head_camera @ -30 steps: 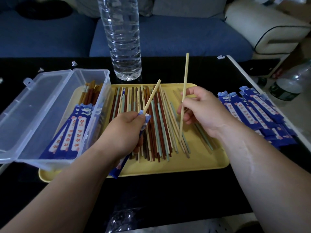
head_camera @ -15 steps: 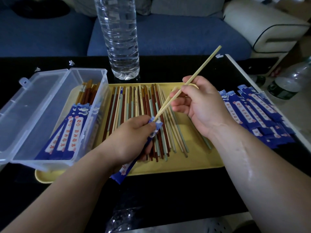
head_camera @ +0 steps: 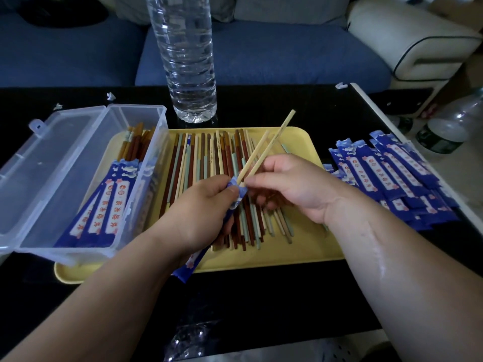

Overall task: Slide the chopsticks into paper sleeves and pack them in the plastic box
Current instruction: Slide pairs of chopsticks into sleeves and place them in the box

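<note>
My left hand (head_camera: 201, 212) grips a blue paper sleeve (head_camera: 193, 262) over the yellow tray (head_camera: 308, 246); the sleeve's open mouth sits at my fingertips. Two pale chopsticks (head_camera: 264, 150) stick up and to the right out of that mouth. My right hand (head_camera: 295, 186) pinches the longer one just above the sleeve. Many loose chopsticks (head_camera: 209, 163) in brown, pale and green lie on the tray. The clear plastic box (head_camera: 78, 178) stands open at the left, holding several sleeved pairs (head_camera: 104, 212).
A tall water bottle (head_camera: 188, 61) stands behind the tray. A heap of empty blue sleeves (head_camera: 392, 176) lies at the right of the tray, near the table's right edge. More bottles (head_camera: 449, 126) stand on the floor to the right. A blue sofa is beyond the table.
My right hand has tilted its chopstick down and to the left and brought its tip into the sleeve mouth beside the first one. The left hand kept holding the sleeve.
</note>
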